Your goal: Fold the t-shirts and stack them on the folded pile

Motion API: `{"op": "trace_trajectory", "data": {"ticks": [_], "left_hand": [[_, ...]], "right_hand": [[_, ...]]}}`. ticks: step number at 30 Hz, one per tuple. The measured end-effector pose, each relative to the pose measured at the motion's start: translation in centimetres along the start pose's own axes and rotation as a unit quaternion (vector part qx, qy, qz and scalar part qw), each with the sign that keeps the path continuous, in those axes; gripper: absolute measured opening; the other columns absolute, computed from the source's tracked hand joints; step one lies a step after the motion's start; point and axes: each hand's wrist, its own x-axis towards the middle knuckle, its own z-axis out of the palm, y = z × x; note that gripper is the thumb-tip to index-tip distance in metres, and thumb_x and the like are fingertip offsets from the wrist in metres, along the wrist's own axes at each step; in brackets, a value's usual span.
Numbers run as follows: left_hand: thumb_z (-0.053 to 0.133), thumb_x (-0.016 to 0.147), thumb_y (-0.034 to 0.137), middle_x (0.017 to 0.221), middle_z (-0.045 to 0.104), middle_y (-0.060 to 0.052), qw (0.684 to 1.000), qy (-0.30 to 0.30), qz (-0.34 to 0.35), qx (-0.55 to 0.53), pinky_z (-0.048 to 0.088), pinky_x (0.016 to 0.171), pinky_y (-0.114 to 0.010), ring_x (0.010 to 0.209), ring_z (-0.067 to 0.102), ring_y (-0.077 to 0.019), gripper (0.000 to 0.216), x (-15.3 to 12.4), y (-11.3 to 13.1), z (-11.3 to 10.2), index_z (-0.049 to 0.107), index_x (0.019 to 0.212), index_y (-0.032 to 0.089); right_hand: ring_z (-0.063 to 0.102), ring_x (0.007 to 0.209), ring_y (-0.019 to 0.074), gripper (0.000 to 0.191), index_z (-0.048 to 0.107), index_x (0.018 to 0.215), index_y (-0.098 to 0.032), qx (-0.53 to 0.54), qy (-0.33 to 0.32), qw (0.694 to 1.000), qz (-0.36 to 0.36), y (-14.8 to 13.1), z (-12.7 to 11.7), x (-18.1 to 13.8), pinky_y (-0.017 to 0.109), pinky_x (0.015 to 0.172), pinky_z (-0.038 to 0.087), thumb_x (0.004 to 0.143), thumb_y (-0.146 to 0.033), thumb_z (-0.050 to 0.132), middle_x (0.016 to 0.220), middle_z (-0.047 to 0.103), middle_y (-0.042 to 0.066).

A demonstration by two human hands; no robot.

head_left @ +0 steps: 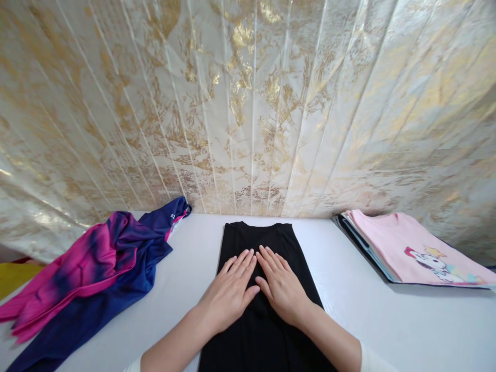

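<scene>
A black garment (267, 341) lies in a long, narrow shape on the white table, its far edge close to the wall and its near end running out of the frame. Both hands rest palm down on its upper part, with the fingertips almost meeting at the middle. My left hand (232, 292) is flat, fingers stretched out and thumb pointing inward. My right hand (282, 284) mirrors it, fingers extended toward the far edge. Neither one grips the cloth. Whether the garment is a shirt or something else I cannot tell.
On the left lies a loose pink and navy garment (124, 258), with a yellow item (17, 278) beyond it. A stack of folded clothes, topped by a pink shirt (395, 243) with a cartoon print, sits at the right. Gold-patterned sheeting (248, 103) covers the wall behind the white table (387, 330).
</scene>
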Motion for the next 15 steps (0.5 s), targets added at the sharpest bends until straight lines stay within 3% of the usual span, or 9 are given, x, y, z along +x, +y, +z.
{"op": "trace_trajectory", "data": {"ticks": [5, 10, 15], "left_hand": [[0.027, 0.101, 0.044, 0.154, 0.021, -0.009, 1.0, 0.019, -0.014, -0.011, 0.027, 0.112, -0.04, 0.141, 0.019, -0.02, 0.055, -0.4, -0.5, -0.6, 0.022, 0.148, 0.016], [0.033, 0.1, 0.04, 0.153, 0.023, -0.01, 0.998, 0.042, -0.052, 0.001, 0.027, 0.112, -0.041, 0.141, 0.019, -0.0211, 0.055, -2.5, -0.1, -1.1, 0.021, 0.148, 0.015], [0.039, 0.097, 0.047, 0.153, 0.022, -0.013, 0.998, 0.041, -0.042, 0.006, 0.03, 0.11, -0.044, 0.14, 0.023, -0.0254, 0.066, -4.8, 1.6, -0.4, 0.014, 0.15, 0.017]], "right_hand": [[0.029, 0.139, 0.0246, 0.049, 0.036, 0.144, -0.021, 0.067, 0.025, 0.997, -0.022, 0.2, -1.5, -0.1, 0.051, 0.11, 0.032, 0.096, -0.032, 0.041, 0.149, 0.036, 0.012], [0.028, 0.139, 0.0217, 0.05, 0.029, 0.146, -0.025, 0.132, 0.024, 0.989, -0.066, -0.7, -3.4, -0.4, 0.047, 0.11, 0.032, 0.097, -0.031, 0.038, 0.15, 0.035, 0.009], [0.027, 0.14, 0.0234, 0.055, 0.029, 0.147, -0.021, 0.107, -0.021, 0.99, -0.089, -2.0, -2.5, -0.6, 0.048, 0.11, 0.032, 0.094, -0.03, 0.043, 0.151, 0.032, 0.011]]}}
